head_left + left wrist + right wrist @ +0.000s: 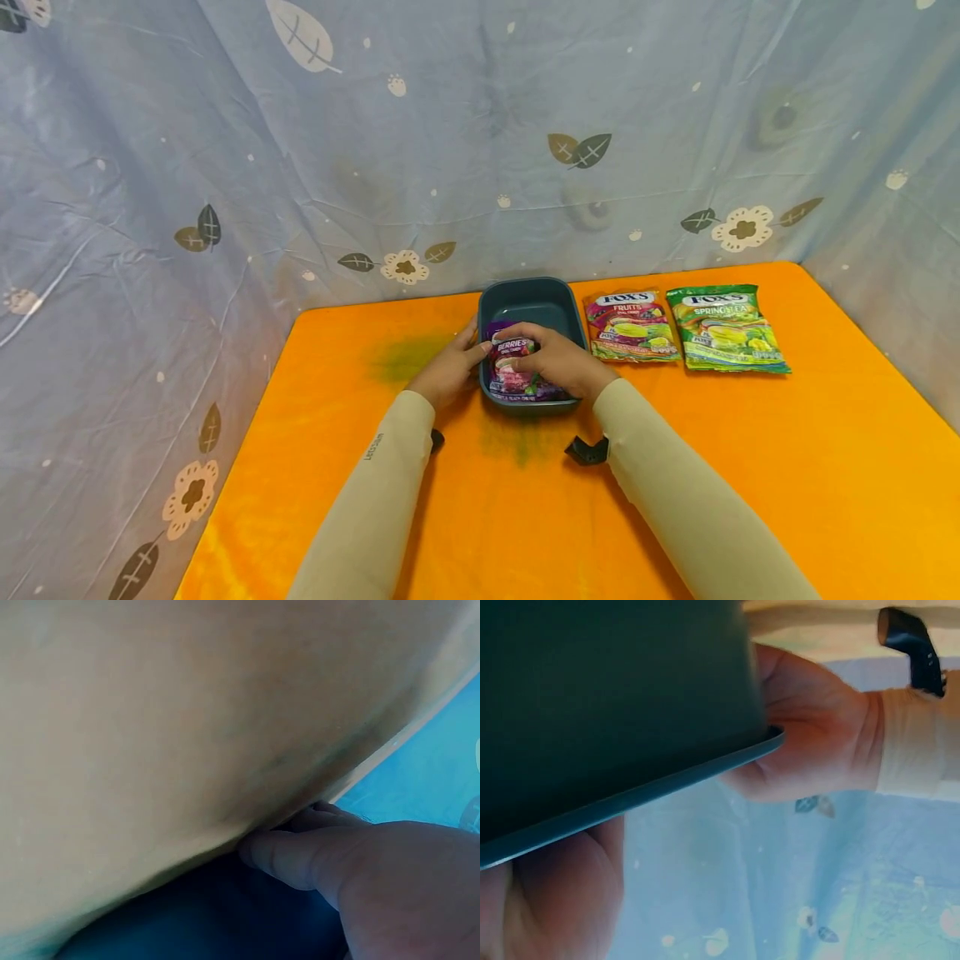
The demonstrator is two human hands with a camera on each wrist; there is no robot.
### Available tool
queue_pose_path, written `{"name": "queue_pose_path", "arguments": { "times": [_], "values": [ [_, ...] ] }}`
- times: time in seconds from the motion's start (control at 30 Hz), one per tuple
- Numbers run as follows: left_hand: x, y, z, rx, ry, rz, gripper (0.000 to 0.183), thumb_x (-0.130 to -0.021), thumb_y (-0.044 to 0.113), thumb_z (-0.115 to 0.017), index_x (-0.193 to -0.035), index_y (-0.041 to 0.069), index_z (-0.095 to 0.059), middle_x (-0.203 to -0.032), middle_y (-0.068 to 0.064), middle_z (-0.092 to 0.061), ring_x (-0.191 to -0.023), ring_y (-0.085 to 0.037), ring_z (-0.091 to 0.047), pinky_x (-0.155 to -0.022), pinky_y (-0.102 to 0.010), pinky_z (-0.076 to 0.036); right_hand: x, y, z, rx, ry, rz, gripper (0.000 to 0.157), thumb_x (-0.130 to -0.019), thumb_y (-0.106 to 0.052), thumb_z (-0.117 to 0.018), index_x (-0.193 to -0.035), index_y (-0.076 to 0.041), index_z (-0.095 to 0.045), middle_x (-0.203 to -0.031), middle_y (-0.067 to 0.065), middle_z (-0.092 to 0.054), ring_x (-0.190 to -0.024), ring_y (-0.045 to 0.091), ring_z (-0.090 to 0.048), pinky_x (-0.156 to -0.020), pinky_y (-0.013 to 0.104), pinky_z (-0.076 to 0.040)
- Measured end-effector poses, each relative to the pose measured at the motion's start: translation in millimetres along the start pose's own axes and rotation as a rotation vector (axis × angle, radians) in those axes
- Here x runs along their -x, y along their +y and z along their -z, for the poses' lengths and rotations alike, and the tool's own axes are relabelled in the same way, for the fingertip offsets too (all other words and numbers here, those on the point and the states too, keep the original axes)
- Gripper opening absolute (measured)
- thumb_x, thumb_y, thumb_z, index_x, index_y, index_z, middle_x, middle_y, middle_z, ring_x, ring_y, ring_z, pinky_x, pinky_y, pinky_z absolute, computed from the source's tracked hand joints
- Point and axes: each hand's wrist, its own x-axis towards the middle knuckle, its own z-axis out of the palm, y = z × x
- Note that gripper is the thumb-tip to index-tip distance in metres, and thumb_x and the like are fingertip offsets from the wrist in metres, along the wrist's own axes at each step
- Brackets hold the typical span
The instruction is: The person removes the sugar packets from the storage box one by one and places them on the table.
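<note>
A dark blue-grey rectangular tub [534, 293] stands near the table's back edge. Inside its left front part lies a purple candy bag [513, 379] marked "Berries". My right hand [558, 358] reaches over the tub's right side and grips the bag between thumb and fingers. At the tub's left wall, my left hand [448, 367] holds the side, its thumb at the rim. The tub's outer wall [615, 690] and rim fill much of the right wrist view. The left wrist view shows a thumb [300, 859] against a blurred pale surface; the bag is not visible there.
To the tub's right lie a red "Fruits" candy bag [632, 327] and a green "Spring Tea" candy bag [726, 329], side by side. An orange cloth [510, 517] covers the table. Patterned grey-blue curtains [450, 150] hang behind and at both sides.
</note>
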Motion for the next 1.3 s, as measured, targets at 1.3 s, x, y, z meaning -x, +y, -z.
{"name": "queue_pose_path", "arguments": {
  "times": [1.3],
  "values": [
    [-2.4,1.7,-2.9,-0.047,0.063,0.040,0.062,-0.099,0.036,-0.052,-0.149,0.048,-0.019,-0.153,0.001,-0.028,-0.117,-0.024,-0.053,-0.102,-0.045,-0.038,20,-16,5.8,-0.214,0.225,0.179,0.046,-0.092,-0.015,-0.066,-0.135,-0.028,-0.054,-0.144,0.003,-0.034,-0.110,0.034,-0.053,-0.084,0.040,-0.052]
  ]
}}
